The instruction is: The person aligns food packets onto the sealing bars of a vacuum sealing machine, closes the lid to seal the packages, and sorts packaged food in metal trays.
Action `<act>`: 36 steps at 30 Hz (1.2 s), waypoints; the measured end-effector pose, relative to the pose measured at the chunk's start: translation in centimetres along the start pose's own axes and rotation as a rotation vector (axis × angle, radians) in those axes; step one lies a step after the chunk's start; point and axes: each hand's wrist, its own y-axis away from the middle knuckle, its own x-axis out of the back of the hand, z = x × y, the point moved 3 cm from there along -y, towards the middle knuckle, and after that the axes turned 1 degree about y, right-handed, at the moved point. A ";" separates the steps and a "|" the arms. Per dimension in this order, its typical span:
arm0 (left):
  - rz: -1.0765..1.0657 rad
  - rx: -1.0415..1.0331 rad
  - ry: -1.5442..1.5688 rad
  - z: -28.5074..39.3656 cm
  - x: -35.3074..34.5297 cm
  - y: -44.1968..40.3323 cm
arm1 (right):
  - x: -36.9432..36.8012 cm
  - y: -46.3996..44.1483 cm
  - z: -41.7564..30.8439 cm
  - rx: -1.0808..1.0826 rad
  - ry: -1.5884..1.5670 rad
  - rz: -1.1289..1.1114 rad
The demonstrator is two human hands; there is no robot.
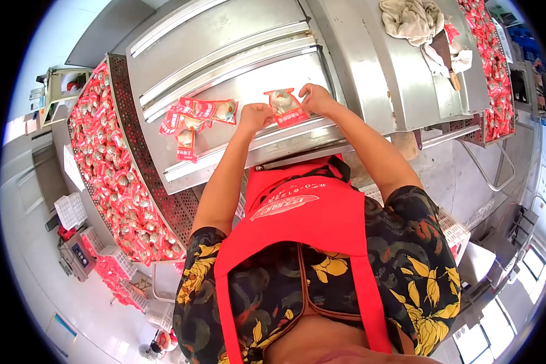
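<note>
At the metal counter [212, 82], both hands [258, 117] [317, 99] nearly closed, fingertips pinching a red-and-clear packet's opposite sides [287, 108].

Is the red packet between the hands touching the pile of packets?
Apart. The head view shows the red packet away from the pile of packets, with the left hand and shiny metal worktop in between.

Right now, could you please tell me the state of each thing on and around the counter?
Left hand: fingers at middle packet's left edge.
Right hand: fingers at its right edge.
Middle packet: filled, clear window up.
Other packets: filled, bunched, partly overlapping.
Left bin: heaped with packets.
Right bin: filled with packets.
Cloth: crumpled.
Tool: lying down.
</note>
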 end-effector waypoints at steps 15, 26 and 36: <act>-0.062 -0.225 -0.006 -0.5 -1.5 -1.4 | 1.5 1.1 0.1 0.090 0.299 0.040; -0.118 -0.264 -0.041 -1.5 -3.7 -2.3 | 4.0 2.0 0.2 0.082 0.336 0.059; -0.025 -0.254 -0.253 -0.9 -5.5 -2.9 | 2.7 10.2 -3.5 0.303 0.669 0.409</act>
